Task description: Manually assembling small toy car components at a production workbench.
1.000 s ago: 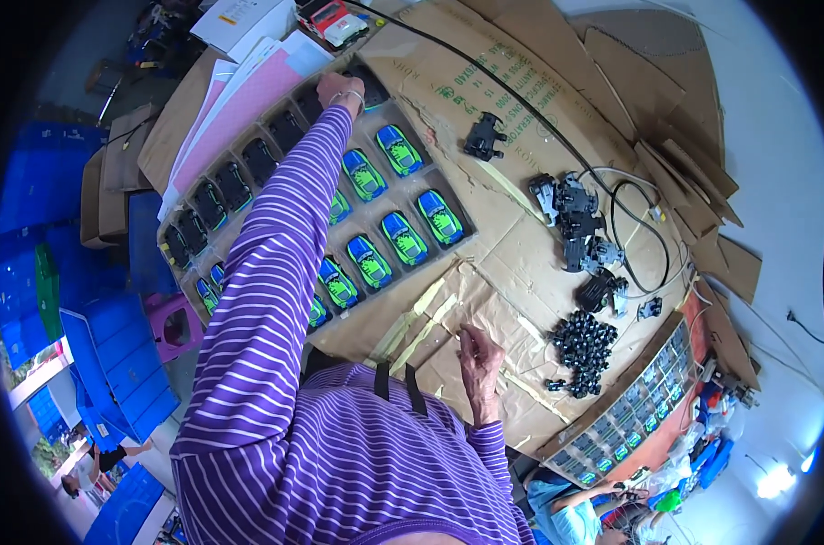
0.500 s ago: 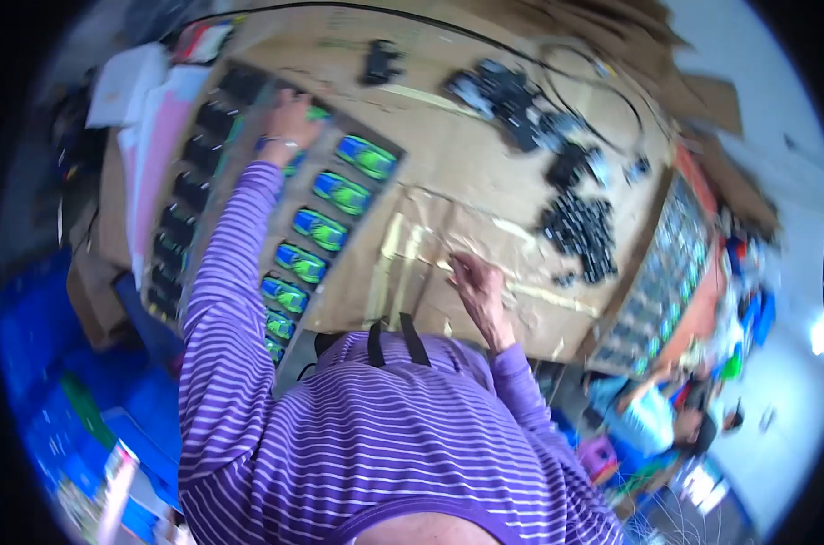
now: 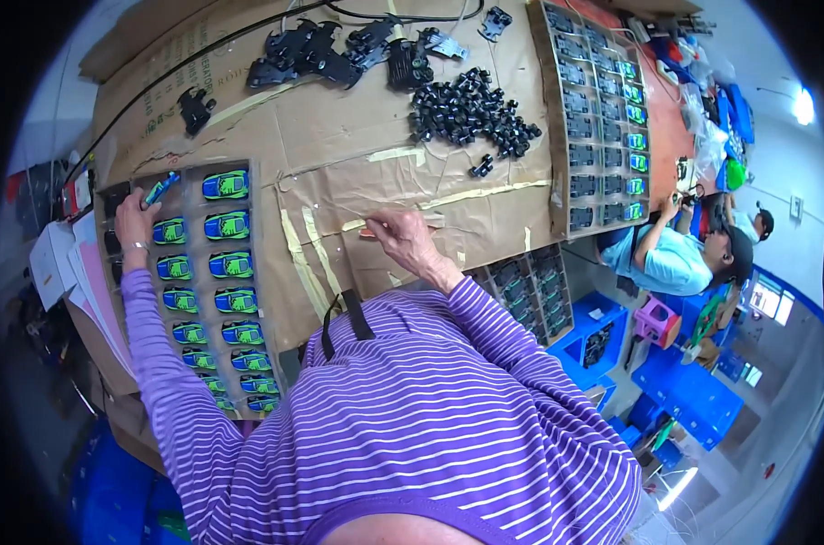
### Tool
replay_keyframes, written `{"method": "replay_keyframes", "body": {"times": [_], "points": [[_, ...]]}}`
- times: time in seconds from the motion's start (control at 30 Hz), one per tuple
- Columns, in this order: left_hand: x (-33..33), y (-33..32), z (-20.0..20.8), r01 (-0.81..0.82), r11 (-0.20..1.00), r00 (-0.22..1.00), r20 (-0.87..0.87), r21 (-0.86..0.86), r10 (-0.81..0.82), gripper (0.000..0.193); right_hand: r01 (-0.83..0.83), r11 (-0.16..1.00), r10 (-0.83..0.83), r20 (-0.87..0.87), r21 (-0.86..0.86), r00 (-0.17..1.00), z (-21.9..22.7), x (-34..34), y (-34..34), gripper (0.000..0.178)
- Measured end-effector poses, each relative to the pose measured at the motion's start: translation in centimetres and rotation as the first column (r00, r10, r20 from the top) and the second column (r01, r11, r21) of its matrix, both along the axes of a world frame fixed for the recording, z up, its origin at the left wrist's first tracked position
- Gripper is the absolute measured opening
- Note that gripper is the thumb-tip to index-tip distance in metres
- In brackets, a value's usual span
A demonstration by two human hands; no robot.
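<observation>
My left hand (image 3: 137, 220) is closed on a blue and green toy car (image 3: 161, 187), which tilts up on its side at the far end of a tray (image 3: 256, 218). Rows of matching toy car bodies (image 3: 228, 225) fill the tray's columns nearer to me. Over the brown cardboard table top (image 3: 339, 195), my right hand (image 3: 410, 242) is closed, thumb and fingers pinched together. A thin reddish piece shows at its fingertips, too small to name.
Small black wheels (image 3: 471, 111) lie heaped ahead, beside black car chassis (image 3: 307, 53). A lone chassis (image 3: 195, 111) sits farther left. Another filled tray (image 3: 603, 136) stands at right. A co-worker in light blue (image 3: 671, 259) works beyond it. A black cable (image 3: 185, 59) crosses the table's far side.
The view has swung, so the table's things appear shifted left. The toy car in my left hand now shows clearly, tilted above the tray. My right hand keeps its pinch.
</observation>
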State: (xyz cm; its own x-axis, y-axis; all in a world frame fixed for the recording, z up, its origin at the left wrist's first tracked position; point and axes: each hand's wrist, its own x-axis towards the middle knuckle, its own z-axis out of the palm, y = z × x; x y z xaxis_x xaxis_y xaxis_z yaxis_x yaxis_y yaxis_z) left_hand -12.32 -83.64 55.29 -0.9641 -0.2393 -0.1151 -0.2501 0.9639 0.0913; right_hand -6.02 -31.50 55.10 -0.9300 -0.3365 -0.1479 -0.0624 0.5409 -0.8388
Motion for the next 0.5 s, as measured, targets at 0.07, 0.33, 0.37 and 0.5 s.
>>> {"method": "replay_keyframes", "body": {"times": [0.07, 0.33, 0.37, 0.5], "points": [[2.1, 5.0, 2.5, 0.165, 0.983, 0.974, -0.169, 0.077, -0.150, 0.024, 0.074, 0.992, -0.055, 0.167, -0.104, 0.984, -0.3, -0.3, -1.1, 0.019], [9.1, 28.2, 4.1, 0.478, 0.616, 0.843, -0.130, 0.626, -0.522, 0.023, 0.276, 0.857, 0.194, 0.769, -0.435, 0.609, -0.4, -0.8, -2.4, 0.045], [9.4, 29.5, 3.9, 0.480, 0.613, 0.842, -0.134, 0.628, -0.522, 0.023, 0.243, 0.881, 0.182, 0.766, -0.406, 0.617, -0.2, -0.5, -1.4, 0.039], [10.4, 36.0, 3.8, 0.231, 0.337, 0.962, -0.266, 0.913, 0.062, 0.045, 0.597, 0.710, -0.268, 0.639, -0.375, 0.721, 0.5, 2.1, 0.3, 0.028]]}}
